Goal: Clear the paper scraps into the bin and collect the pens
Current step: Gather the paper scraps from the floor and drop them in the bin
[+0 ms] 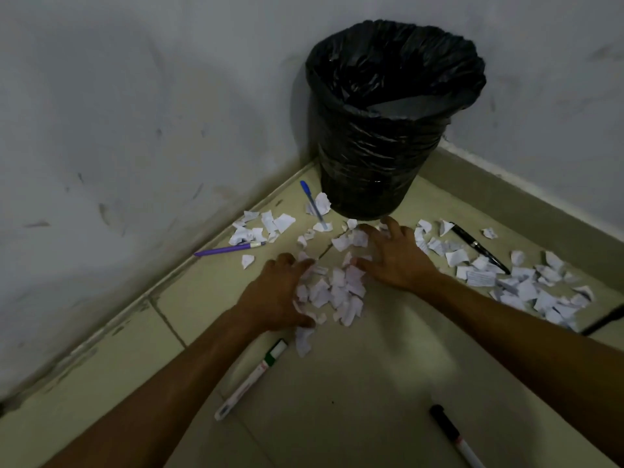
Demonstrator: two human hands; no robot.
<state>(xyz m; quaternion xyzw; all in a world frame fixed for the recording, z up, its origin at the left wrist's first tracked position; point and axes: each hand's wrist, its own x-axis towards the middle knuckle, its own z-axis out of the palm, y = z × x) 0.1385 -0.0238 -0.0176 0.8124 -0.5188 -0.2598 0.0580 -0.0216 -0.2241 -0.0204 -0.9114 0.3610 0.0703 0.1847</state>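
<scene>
A heap of white paper scraps (337,292) lies on the floor between my hands. My left hand (277,292) curls against its left side, fingers touching scraps. My right hand (395,255) lies spread over its far right side. More scraps (526,285) are scattered to the right and others (263,226) near the left wall. The bin (391,130), lined with a black bag, stands in the corner behind. Pens lie around: a blue one (314,204), a purple one (229,248), a black one (479,246), a green-capped white marker (251,378) and a black-capped marker (452,435).
Grey walls (135,130) meet in the corner behind the bin, with a skirting strip along the tiled floor (354,383). A dark cable or object (604,319) pokes in at the right edge.
</scene>
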